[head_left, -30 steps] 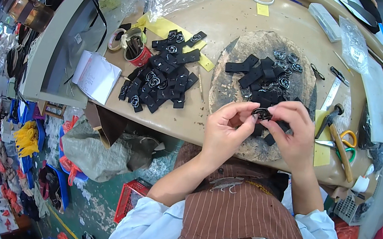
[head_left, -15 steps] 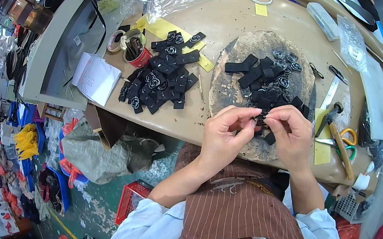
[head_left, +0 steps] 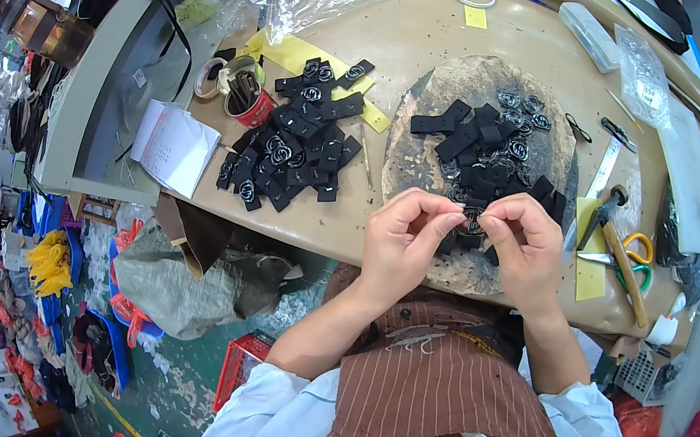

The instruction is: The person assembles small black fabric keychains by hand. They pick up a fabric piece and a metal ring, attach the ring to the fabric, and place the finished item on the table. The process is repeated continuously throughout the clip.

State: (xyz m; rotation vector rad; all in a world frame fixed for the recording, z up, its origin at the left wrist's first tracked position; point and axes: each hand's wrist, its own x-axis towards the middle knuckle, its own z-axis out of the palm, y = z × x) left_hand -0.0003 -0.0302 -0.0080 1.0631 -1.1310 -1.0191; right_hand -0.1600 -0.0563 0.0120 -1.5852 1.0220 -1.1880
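Note:
My left hand (head_left: 404,243) and my right hand (head_left: 529,254) meet over the near part of a round, worn block (head_left: 414,160). Thumb and forefinger of each hand pinch a small dark metal ring ornament (head_left: 471,223) from opposite sides; the fingertips partly cover it. Just beyond my fingers, black strap pieces (head_left: 459,140) with punched holes lie heaped on the block. Loose metal ornaments (head_left: 520,127) are mixed in along the heap's right side. Farther left on the table lies a pile of black straps with ornaments fitted on them (head_left: 293,141).
A hammer (head_left: 623,257), scissors (head_left: 636,264) and a metal ruler (head_left: 603,172) lie right of the block. At left stand a red can of tools (head_left: 250,107) and a paper pad (head_left: 174,147). A thin awl-like tool (head_left: 366,155) rests between pile and block.
Both hands have shifted slightly left and turned, so the ring ornament between the fingertips now shows more of its face. The piles have not visibly changed.

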